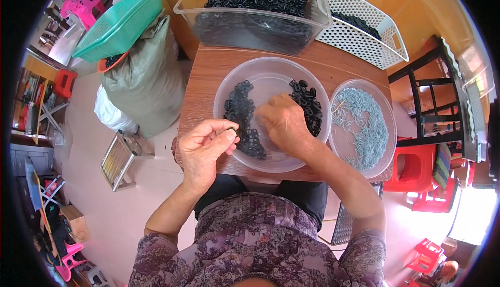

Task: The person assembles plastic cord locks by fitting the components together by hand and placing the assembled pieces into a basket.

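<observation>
A round clear plastic tub [272, 167] stands before me on a wooden table. In its left half lie flat dark-grey plastic pieces [244, 104]; glossy black oval pieces [307, 104] are heaped in its right half. My left hand [204, 143], over the tub's left rim, pinches a small dark piece [233, 129] between thumb and forefinger; its exact kind is hidden. Down inside the tub, my right hand [286, 124] is between the two heaps, fingers curled together beside the grey pieces. What those fingers hold, if anything, does not show.
Right of the tub, a shallow round container [338, 156] holds many small grey-blue pins. A clear bin [250, 26] of black oval pieces and a white perforated basket [359, 42] stand at the back. At left are a large sack [148, 83] and a green basket [122, 23].
</observation>
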